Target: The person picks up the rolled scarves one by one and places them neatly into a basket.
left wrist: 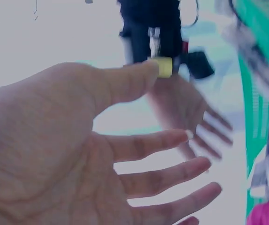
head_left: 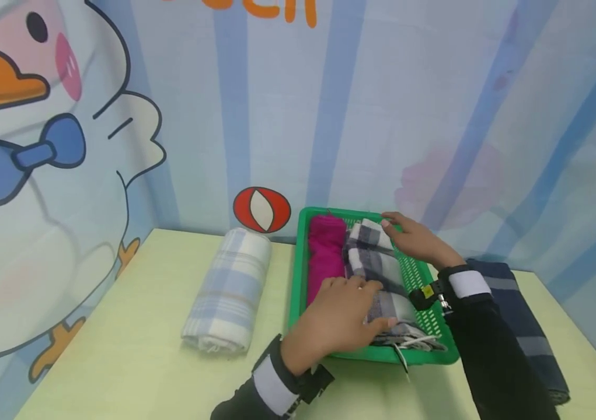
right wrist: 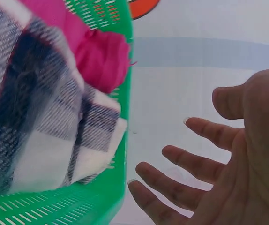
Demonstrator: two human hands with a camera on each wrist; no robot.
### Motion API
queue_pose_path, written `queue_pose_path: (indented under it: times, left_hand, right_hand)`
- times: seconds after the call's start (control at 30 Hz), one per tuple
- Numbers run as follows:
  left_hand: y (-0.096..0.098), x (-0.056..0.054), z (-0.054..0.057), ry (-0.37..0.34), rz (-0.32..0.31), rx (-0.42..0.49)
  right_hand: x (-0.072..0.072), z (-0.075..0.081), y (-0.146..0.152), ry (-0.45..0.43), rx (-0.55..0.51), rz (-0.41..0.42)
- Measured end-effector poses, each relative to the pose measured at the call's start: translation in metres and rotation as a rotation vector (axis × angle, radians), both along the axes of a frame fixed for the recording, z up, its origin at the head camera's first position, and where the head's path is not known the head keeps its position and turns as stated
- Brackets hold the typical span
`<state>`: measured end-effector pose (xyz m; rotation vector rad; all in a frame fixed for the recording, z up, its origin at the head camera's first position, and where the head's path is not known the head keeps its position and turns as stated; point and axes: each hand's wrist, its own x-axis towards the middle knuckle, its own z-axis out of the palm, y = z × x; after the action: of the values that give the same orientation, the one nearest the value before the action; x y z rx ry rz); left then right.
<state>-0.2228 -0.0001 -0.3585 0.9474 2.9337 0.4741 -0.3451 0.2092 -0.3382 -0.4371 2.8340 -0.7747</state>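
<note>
A green plastic basket (head_left: pixel 298 274) holds two rolled cloths side by side. On its left lies a magenta cloth (head_left: pixel 326 248), and beside that a navy, grey and white plaid cloth (head_left: pixel 376 265) with a loose fringed near end. My left hand (head_left: pixel 337 315) is over the near part of the basket, overlapping both cloths in the head view; its fingers (left wrist: pixel 167 176) are spread with nothing between them. Near the far right corner is my right hand (head_left: pixel 418 239). In the right wrist view its relaxed fingers (right wrist: pixel 174 190) point toward the basket wall (right wrist: pixel 125 168) and hold nothing.
A rolled white and light blue plaid cloth (head_left: pixel 229 291) lies left of the basket on the pale yellow table (head_left: pixel 119 326). To the right, partly behind my right forearm, is a dark navy striped cloth (head_left: pixel 526 326). A printed backdrop (head_left: pixel 276 116) rises behind the table.
</note>
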Motion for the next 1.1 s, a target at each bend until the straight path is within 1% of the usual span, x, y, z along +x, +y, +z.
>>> queue_pose_path:
  times: [0.1, 0.17, 0.33, 0.4, 0.53, 0.73, 0.9, 1.1]
  left_hand:
    - [-0.010, -0.005, 0.004, 0.015, 0.047, 0.053]
    - [-0.017, -0.008, 0.006, 0.020, 0.075, 0.075]
    - [-0.027, -0.011, 0.005, 0.032, 0.113, 0.114]
    - [-0.028, -0.011, 0.004, 0.044, 0.118, 0.121]
    - [-0.028, -0.012, 0.002, 0.042, 0.122, 0.135]
    - [-0.029, -0.013, 0.001, 0.050, 0.124, 0.143]
    - [-0.031, -0.013, 0.002, 0.053, 0.124, 0.150]
    - [-0.033, -0.015, 0.002, 0.048, 0.139, 0.185]
  right_hand:
    - [0.007, -0.001, 0.003, 0.001, -0.055, -0.028]
    - [0.011, -0.002, 0.003, 0.004, -0.079, -0.032]
    - [0.017, -0.007, 0.001, 0.001, -0.114, -0.022]
    - [0.019, -0.009, 0.001, 0.016, -0.117, -0.021]
    - [0.027, -0.010, -0.001, 0.043, -0.144, -0.031]
    - [0.039, -0.010, -0.009, 0.059, -0.175, -0.077]
    - [0.043, -0.012, -0.014, 0.071, -0.203, -0.112]
    - [0.047, -0.015, -0.016, 0.083, -0.257, -0.132]
